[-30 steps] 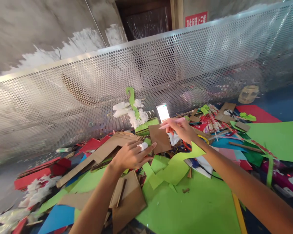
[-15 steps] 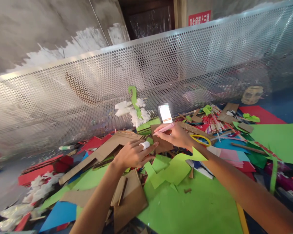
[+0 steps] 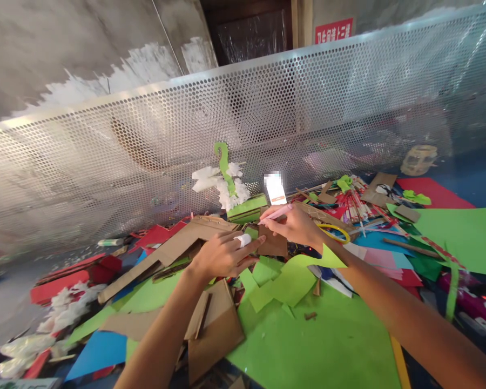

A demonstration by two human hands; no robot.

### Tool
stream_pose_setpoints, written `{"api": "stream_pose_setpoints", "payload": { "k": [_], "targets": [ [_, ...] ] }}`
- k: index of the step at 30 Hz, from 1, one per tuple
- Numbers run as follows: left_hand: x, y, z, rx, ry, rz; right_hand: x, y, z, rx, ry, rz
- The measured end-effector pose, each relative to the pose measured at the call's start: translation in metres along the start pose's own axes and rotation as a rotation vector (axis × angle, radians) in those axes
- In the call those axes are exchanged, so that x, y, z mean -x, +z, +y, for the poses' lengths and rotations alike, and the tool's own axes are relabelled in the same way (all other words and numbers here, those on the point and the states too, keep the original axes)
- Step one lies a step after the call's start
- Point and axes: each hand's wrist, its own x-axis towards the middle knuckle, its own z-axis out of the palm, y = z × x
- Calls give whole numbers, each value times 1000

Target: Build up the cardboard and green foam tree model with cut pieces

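A perforated metal screen backs my cluttered table, where a green paper sheet lies under scraps of card and coloured paper. My left hand, one finger bandaged, pinches the near edge of a small brown cardboard piece at the middle of the heap. My right hand is closed around a pink pen, its tip on that cardboard. I judge the card could slide on the loose scraps under pen pressure and skew the line. I can make out no box or bin; a pale jar by the screen hides its contents.
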Motion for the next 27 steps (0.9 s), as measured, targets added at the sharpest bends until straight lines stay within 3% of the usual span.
{"api": "stream_pose_setpoints", "payload": {
  "k": [3, 8, 14, 27],
  "targets": [
    [-1, 0, 0, 5, -10, 9, 1, -3, 0, -8, -43, 17],
    [0, 0, 0, 36, -21, 12, 1, -14, 10, 127, -99, 233],
    [1, 0, 0, -4, -29, 9, -5, -19, 34, -72, -31, 158],
    [-3, -4, 0, -18, 10, -31, -15, -7, 36, -75, -72, 254]
  ]
}}
